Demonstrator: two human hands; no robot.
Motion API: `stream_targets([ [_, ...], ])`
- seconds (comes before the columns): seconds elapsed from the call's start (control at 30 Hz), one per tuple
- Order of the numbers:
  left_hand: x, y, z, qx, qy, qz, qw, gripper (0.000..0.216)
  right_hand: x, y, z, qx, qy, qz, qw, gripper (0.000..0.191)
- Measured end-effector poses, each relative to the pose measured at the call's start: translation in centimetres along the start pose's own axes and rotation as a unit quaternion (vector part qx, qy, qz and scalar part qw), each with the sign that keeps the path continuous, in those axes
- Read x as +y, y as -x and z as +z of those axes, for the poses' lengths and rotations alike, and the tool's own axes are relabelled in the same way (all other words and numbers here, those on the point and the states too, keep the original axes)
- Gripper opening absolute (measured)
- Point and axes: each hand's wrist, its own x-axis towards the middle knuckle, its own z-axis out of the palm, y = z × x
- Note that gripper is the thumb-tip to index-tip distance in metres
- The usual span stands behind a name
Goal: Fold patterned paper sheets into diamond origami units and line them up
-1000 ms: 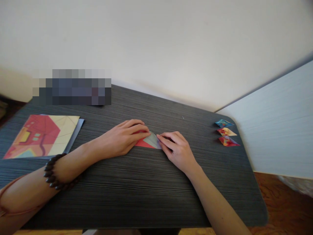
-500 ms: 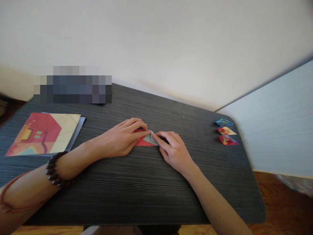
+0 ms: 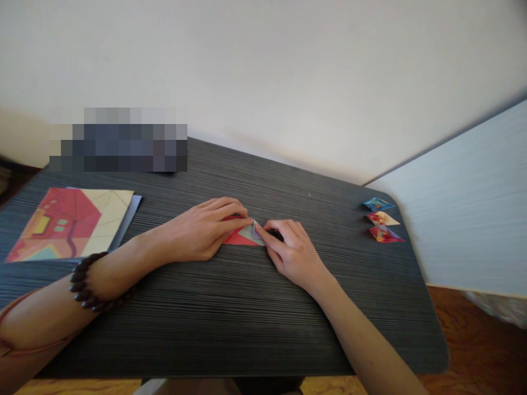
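A small folded piece of origami paper (image 3: 241,239), red with a pale grey-blue part, lies on the dark table between my hands. My left hand (image 3: 201,229) covers its left end, with the fingers pressed on it and the index finger reaching along its upper edge. On the right, my right hand (image 3: 291,249) grips the paper's other end, the index fingertip touching a small raised flap near the top. The thumbs and the paper's underside are partly hidden. A dark beaded bracelet (image 3: 84,282) circles my left wrist.
Sheets of patterned paper (image 3: 74,225) lie at the left of the table (image 3: 230,323). Three small folded paper pieces, blue (image 3: 377,204), cream (image 3: 383,219) and red (image 3: 386,235), stand in a row near the right edge. A blurred-out object sits at the back left, before the wall.
The left hand has shifted slightly left, and a little more red shows beside its fingers. The right hand stays at the same flap. The view has moved a little.
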Motion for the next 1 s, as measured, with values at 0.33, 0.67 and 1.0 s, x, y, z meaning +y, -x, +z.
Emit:
stream_targets([
  [0.33, -0.08, 0.15, 0.14, -0.004, -0.017, 0.009, 1.000, 0.046, 0.05, -0.06, 0.16, -0.001, 0.013, -0.005, 1.000, 0.040],
  [0.67, 0.14, 0.07, 0.08, -0.016, -0.042, 0.004, 0.999, 0.049, -0.13, -0.21, -0.13, -0.009, 0.028, -0.010, 1.000, 0.038],
  [1.0, 0.30, -0.04, 0.02, -0.017, -0.057, 0.002, 0.998, 0.047, -0.22, -0.18, -0.11, -0.012, 0.029, -0.016, 0.999, 0.038],
])
